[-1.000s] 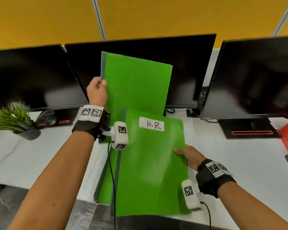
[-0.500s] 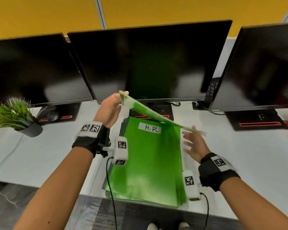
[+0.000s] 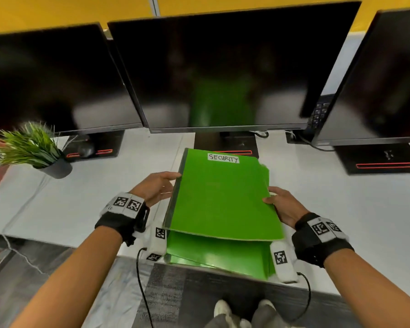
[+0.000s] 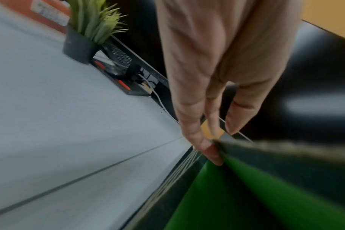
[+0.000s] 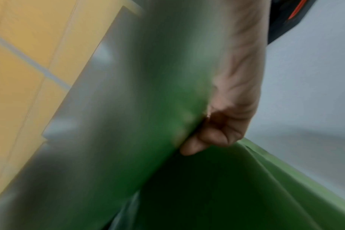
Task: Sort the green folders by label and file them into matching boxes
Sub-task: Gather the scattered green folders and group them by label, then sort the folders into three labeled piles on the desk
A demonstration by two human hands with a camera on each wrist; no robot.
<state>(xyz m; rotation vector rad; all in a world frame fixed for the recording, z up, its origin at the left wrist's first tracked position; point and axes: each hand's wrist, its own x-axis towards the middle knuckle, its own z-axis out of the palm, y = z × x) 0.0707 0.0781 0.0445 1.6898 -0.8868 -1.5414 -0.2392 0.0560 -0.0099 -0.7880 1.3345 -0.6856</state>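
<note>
Flipped over since half a second earlier, the top folder (image 3: 223, 197) now lay face up, its white label (image 3: 223, 158) reading SECURITY. At far left stood a potted plant (image 3: 33, 147) on the white desk (image 3: 69, 209). The left hand (image 3: 155, 187) touched the folder's dark left spine with straight fingers (image 4: 195, 124). The folder sat raised above the green stack (image 3: 218, 256) at the near desk edge (middle monitor (image 3: 223, 67) behind). The right hand (image 3: 283, 205) pinched its right edge, thumb on top.
</note>
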